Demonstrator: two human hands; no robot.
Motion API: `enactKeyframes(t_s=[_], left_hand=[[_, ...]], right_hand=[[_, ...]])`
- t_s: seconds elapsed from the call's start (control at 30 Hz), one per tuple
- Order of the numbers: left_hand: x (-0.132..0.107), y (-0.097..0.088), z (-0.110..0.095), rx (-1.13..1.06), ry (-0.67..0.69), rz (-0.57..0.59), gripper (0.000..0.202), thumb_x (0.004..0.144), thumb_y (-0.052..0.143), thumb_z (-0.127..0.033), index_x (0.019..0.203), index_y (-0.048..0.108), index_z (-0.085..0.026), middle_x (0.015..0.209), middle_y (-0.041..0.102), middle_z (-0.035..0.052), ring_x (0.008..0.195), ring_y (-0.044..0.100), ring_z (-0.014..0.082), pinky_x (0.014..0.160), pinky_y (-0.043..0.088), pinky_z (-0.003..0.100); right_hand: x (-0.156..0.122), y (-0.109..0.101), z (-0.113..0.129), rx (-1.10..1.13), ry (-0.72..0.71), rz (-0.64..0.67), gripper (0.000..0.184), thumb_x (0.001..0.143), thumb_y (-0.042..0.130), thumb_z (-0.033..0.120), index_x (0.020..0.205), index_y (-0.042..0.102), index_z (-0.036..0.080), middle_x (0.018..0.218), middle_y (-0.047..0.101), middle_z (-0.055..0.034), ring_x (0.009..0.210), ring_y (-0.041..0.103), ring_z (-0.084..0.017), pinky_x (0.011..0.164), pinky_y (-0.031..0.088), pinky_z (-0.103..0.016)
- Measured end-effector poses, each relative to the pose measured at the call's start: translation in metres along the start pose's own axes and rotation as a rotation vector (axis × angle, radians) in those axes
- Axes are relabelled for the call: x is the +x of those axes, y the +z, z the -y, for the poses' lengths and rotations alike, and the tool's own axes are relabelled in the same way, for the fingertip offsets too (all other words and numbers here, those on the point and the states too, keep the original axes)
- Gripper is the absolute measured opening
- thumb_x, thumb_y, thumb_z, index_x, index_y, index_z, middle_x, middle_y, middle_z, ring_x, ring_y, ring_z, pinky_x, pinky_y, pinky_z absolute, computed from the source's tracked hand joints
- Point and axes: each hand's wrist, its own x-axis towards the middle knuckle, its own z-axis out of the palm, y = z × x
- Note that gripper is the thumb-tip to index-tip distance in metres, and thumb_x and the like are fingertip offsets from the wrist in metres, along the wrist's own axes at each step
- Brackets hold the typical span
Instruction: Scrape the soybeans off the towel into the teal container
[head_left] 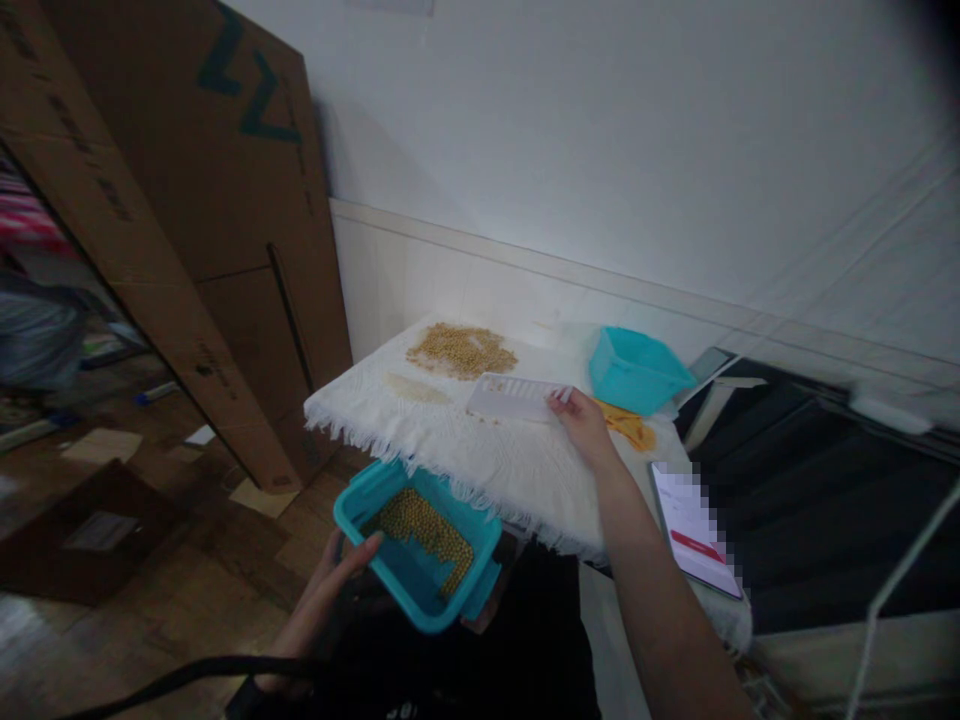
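Observation:
My left hand (pixel 349 565) grips the near left rim of a teal plastic bin (pixel 429 612), thumb over the edge. The bin is tilted just below the table's fringed edge, with a layer of soybeans (pixel 420 525) along its far side. On the table, my right hand (pixel 577 415) pinches the right end of a flat, pale translucent plastic tray (pixel 510 398) with ridges. A few beans lie at the tray's near edge. Behind it, a spread of soybeans (pixel 459 350) covers part of the white cloth. Left of the tray lies a small patch of pale grains (pixel 416 388).
A second teal bin (pixel 637 370) stands at the back right, beside a yellow cloth (pixel 630 428). A tablet (pixel 697 535) lies at the table's right edge. The fringed white tablecloth (pixel 517 480) hangs over the front. Tall cardboard boxes (pixel 225 200) stand at left; a wall closes the back.

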Motion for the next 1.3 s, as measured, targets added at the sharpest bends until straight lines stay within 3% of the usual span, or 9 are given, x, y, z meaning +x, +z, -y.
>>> enactKeyframes(t_s=[0.3,0.7,0.93,1.17,1.3], left_hand=[[0.001,-0.001,0.002,0.011,0.013,-0.009,0.093,0.079,0.086,-0.042,0.156,0.034,-0.038,0.121,0.077,0.0138,0.095,0.081,0.0322,0.086,0.065,0.052],[0.004,-0.003,0.005,-0.025,0.017,-0.027,0.093,0.075,0.089,-0.041,0.154,0.039,-0.038,0.125,0.077,0.0148,0.095,0.081,0.0340,0.086,0.064,0.053],[0.007,-0.004,0.008,-0.014,0.008,-0.003,0.098,0.075,0.088,-0.046,0.157,0.033,-0.041,0.128,0.075,0.0147,0.099,0.080,0.0333,0.088,0.063,0.053],[0.005,-0.004,0.007,-0.021,0.009,0.017,0.099,0.074,0.089,-0.047,0.156,0.034,-0.042,0.137,0.070,0.0144,0.103,0.078,0.0346,0.089,0.063,0.054],[0.004,-0.003,0.006,-0.020,0.018,0.014,0.098,0.075,0.088,-0.044,0.156,0.034,-0.041,0.134,0.071,0.0148,0.105,0.078,0.0354,0.087,0.064,0.053]], right_hand=[[-0.002,0.008,0.004,0.108,0.052,-0.043,0.047,0.072,0.075,0.066,0.085,0.070,0.021,0.085,0.072,-0.0022,0.079,0.062,-0.018,0.074,0.049,-0.030],[-0.011,0.008,0.018,0.076,0.042,0.075,0.047,0.071,0.075,0.065,0.080,0.071,0.020,0.080,0.072,-0.0028,0.075,0.061,-0.018,0.070,0.049,-0.030],[-0.020,0.005,0.025,0.013,0.034,0.072,0.046,0.074,0.071,0.067,0.072,0.065,0.021,0.071,0.066,-0.0015,0.069,0.056,-0.018,0.064,0.047,-0.029],[-0.033,0.000,0.027,-0.041,0.020,0.031,0.044,0.077,0.070,0.065,0.069,0.065,0.022,0.064,0.060,0.0008,0.064,0.051,-0.016,0.060,0.042,-0.028],[-0.053,-0.002,0.041,-0.105,0.005,-0.100,0.043,0.083,0.066,0.064,0.078,0.069,0.022,0.068,0.065,-0.0001,0.066,0.056,-0.018,0.064,0.044,-0.028]])
